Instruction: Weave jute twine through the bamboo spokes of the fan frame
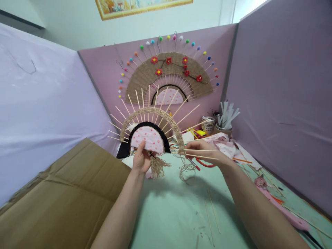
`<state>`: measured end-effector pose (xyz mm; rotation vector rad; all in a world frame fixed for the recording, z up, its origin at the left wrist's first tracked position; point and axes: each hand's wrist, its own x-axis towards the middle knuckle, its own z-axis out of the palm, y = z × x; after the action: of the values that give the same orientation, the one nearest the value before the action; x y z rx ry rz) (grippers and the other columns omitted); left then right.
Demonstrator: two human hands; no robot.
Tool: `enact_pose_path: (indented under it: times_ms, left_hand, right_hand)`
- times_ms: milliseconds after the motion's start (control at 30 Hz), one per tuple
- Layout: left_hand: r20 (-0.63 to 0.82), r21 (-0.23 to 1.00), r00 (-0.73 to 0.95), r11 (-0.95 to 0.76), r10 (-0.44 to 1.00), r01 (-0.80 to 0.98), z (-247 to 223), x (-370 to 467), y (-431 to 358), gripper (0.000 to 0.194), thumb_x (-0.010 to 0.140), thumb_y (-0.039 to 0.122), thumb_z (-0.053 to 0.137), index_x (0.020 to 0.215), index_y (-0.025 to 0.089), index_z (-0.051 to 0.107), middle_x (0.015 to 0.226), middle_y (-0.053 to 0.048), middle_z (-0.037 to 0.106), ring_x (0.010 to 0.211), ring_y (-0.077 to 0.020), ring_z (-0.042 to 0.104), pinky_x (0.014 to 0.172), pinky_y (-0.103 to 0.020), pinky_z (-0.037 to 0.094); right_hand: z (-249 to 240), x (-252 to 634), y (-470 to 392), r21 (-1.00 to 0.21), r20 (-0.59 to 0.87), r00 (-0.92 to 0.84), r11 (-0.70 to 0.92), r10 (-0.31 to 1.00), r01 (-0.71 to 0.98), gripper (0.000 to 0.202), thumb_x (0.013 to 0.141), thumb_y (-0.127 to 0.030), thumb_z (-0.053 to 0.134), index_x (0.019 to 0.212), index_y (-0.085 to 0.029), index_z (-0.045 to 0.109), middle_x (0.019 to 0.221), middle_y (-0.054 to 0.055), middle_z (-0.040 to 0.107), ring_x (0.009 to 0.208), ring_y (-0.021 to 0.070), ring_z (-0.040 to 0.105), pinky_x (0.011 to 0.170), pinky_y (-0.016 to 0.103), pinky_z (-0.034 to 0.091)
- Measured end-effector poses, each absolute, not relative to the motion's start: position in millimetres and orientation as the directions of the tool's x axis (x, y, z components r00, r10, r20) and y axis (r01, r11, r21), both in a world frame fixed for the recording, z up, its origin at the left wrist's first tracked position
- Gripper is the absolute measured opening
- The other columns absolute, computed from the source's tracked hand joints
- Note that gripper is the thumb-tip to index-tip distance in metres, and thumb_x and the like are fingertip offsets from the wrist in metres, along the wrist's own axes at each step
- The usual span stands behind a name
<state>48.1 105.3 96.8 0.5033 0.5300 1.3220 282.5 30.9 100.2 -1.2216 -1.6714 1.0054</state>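
Note:
My left hand (141, 159) grips a handmade fan by its half-round centre (147, 138), which is pink cloth with red dots and a black border. Thin wooden sticks (142, 98) spread out from that border, with a band of woven twine (153, 111) running through them in an arc. A twine tassel (158, 166) hangs below the centre. At the fan's right end, my right hand (195, 149) is closed by the lowest sticks, its fingertips at the end of the woven band. Loose twine (187, 171) dangles in loops just under those fingers; what they pinch is partly hidden.
A larger finished fan (141, 74) with pompoms and red flowers hangs on the pink panel behind. Cardboard (77, 200) leans at left. Red-handled scissors (204, 163), a jar of white strips (224, 129), a pink glue gun (287, 211) and loose sticks (209, 218) lie around the green table (166, 214).

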Motion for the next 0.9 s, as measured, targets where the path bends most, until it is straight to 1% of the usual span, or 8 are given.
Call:
enact_pose_path:
  times_ms: [133,233,367,433,533,600,733,900]
  left_hand:
    - [-0.095,0.633,0.145,0.172,0.985,-0.755,96.2,50.1,104.9,0.009,0.084,0.018,0.056,0.086,0.017,0.065,0.070,0.001,0.072,0.056,-0.0105,0.066,0.059,-0.020,0.053]
    - [-0.106,0.645,0.126,0.165,0.986,-0.746,94.2,54.7,104.3,0.013,0.084,0.017,0.056,0.092,0.016,0.066,0.077,-0.001,0.074,0.066,-0.0115,0.069,0.066,-0.019,0.054]
    - [-0.121,0.655,0.124,0.173,0.985,-0.736,92.5,57.3,105.2,0.014,0.083,0.018,0.059,0.093,0.015,0.067,0.078,-0.002,0.075,0.068,-0.0116,0.070,0.075,-0.020,0.055]
    - [-0.107,0.654,0.116,0.157,0.988,-0.740,91.7,56.5,107.1,0.013,0.083,0.017,0.059,0.093,0.015,0.067,0.079,-0.002,0.075,0.070,-0.0114,0.070,0.079,-0.021,0.054]
    - [-0.073,0.662,0.076,0.105,0.994,-0.742,90.0,55.0,110.4,0.014,0.082,0.016,0.060,0.093,0.015,0.067,0.082,-0.002,0.075,0.072,-0.0107,0.070,0.083,-0.021,0.054]
    - [-0.060,0.667,0.065,0.088,0.996,-0.740,89.1,54.6,111.8,0.014,0.082,0.015,0.060,0.094,0.014,0.068,0.083,-0.002,0.075,0.072,-0.0106,0.070,0.083,-0.021,0.054]
    - [-0.058,0.673,0.079,0.097,0.995,-0.733,89.7,52.6,113.1,0.014,0.082,0.015,0.059,0.094,0.014,0.068,0.083,-0.003,0.075,0.073,-0.0108,0.070,0.081,-0.020,0.054]
    - [-0.033,0.707,0.014,0.033,0.999,-0.706,93.4,41.7,119.4,0.014,0.080,0.014,0.061,0.092,0.013,0.068,0.081,-0.002,0.075,0.068,-0.0107,0.070,0.078,-0.021,0.055]
  right_hand:
    - [99.3,272.4,38.9,-0.905,0.423,0.252,0.421,0.870,0.065,0.020,0.076,-0.032,0.062,0.093,-0.020,0.063,0.100,0.005,0.067,0.095,0.0191,0.060,0.084,0.033,0.047]
    - [99.1,259.7,39.3,-0.866,0.436,0.171,0.463,0.884,-0.187,0.033,0.079,-0.032,0.060,0.112,-0.027,0.059,0.118,0.004,0.062,0.109,0.0193,0.057,0.094,0.036,0.044]
    - [99.2,251.1,32.6,-0.867,0.343,0.004,0.319,0.939,-0.383,0.045,0.078,-0.032,0.065,0.121,-0.032,0.054,0.102,0.002,0.064,0.086,0.0155,0.062,0.079,0.032,0.049]
    - [97.3,250.2,31.7,-0.866,0.336,0.030,0.321,0.941,-0.383,0.043,0.075,-0.033,0.069,0.117,-0.030,0.057,0.083,-0.001,0.061,0.068,0.0118,0.057,0.064,0.027,0.047]
    - [91.3,251.4,36.5,-0.869,0.353,0.149,0.383,0.924,-0.313,0.028,0.077,-0.037,0.069,0.101,-0.024,0.066,0.057,-0.006,0.043,0.048,0.0075,0.036,0.045,0.021,0.030]
    - [87.3,253.8,40.6,-0.876,0.366,0.168,0.399,0.915,-0.270,0.024,0.077,-0.036,0.069,0.095,-0.021,0.070,0.055,-0.005,0.042,0.048,0.0070,0.031,0.044,0.022,0.024]
    - [87.2,262.1,40.8,-0.900,0.350,0.100,0.364,0.931,-0.240,0.026,0.073,-0.033,0.072,0.095,-0.019,0.072,0.063,-0.002,0.052,0.052,0.0071,0.036,0.048,0.023,0.025]
    - [97.4,280.2,31.0,-0.953,0.264,-0.037,0.255,0.964,-0.164,0.028,0.071,-0.032,0.072,0.093,-0.016,0.070,0.054,-0.005,0.044,0.048,0.0061,0.032,0.044,0.022,0.020]
